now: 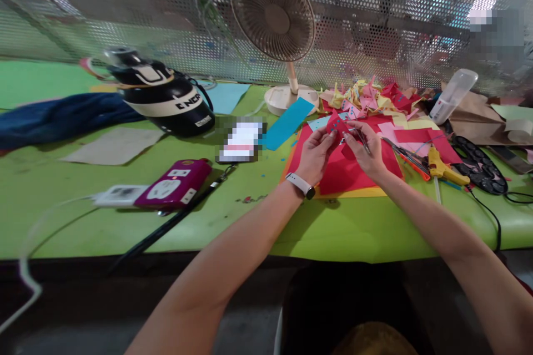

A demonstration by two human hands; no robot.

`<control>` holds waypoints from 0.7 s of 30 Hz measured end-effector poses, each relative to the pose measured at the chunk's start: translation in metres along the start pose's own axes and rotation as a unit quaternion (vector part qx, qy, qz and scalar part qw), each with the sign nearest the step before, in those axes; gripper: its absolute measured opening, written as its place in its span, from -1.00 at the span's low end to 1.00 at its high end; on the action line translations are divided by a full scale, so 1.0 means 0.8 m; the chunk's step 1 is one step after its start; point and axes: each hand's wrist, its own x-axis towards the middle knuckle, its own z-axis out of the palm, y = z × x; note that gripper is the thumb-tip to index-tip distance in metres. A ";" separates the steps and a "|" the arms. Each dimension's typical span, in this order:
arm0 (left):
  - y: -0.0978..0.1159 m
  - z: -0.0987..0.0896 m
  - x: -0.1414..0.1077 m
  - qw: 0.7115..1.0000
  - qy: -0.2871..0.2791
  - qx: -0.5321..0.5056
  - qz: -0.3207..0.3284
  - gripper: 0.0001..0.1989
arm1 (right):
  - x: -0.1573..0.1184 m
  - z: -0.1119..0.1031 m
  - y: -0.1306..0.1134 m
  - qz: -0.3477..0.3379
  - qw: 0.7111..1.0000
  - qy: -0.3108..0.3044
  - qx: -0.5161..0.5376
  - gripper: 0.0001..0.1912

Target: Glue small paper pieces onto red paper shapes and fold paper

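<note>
A: Where two bare hands meet above the smooth green worktop [250,233], what is in the grip?

B: Left hand [317,150]: thumb and fingertips pinching a small red folded-paper piece with blue dots [335,123]. Right hand [366,150]: fingers pressed together on a slim dark tool [365,142], tips close to the paper. Tool type, and whether the right fingers pinch the paper too: cannot tell.

A: Position of the piece?

B: Raised between the hands, over a layered stack of flat red and yellow-orange paper sheets [353,175].

A: Progress?

B: Partway, judging from the layout. Beyond the hands lies a heap of angular folded paper pieces in yellow, pink and red [368,94], apparently folded work already done. The held piece has a pointed top; how complete it is, unclear. The stack looks like unfolded stock, as does a bright blue rectangular paper strip [287,123] to its left.

A: Materials, shapes?

B: Sheets matte, thin, straight-edged; heap all points and loose flaps. To the right, a yellow plastic glue gun [447,171]; behind it, a translucent cylindrical plastic bottle [454,94], tilted. Beyond the strip, a pale fan with a round, ribbed grille [272,16].
</note>
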 end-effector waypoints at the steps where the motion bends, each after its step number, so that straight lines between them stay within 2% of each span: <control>1: 0.000 0.000 0.000 1.000 0.002 -0.001 -0.002 -0.82 | 0.000 0.000 0.000 -0.003 1.000 -0.002 -0.001 -0.76; 13: 0.001 0.003 -0.002 0.999 0.043 -0.021 -0.019 -0.85 | -0.001 -0.002 -0.002 -0.018 1.000 -0.012 -0.011 -0.76; 18: 0.004 0.008 -0.003 0.999 0.039 -0.030 -0.015 -0.83 | 0.001 0.000 -0.001 0.000 1.000 -0.002 0.000 -0.76; 21: 0.008 0.011 -0.005 0.999 0.029 -0.034 -0.013 -0.75 | 0.005 -0.002 0.001 0.008 1.000 0.002 -0.004 -0.76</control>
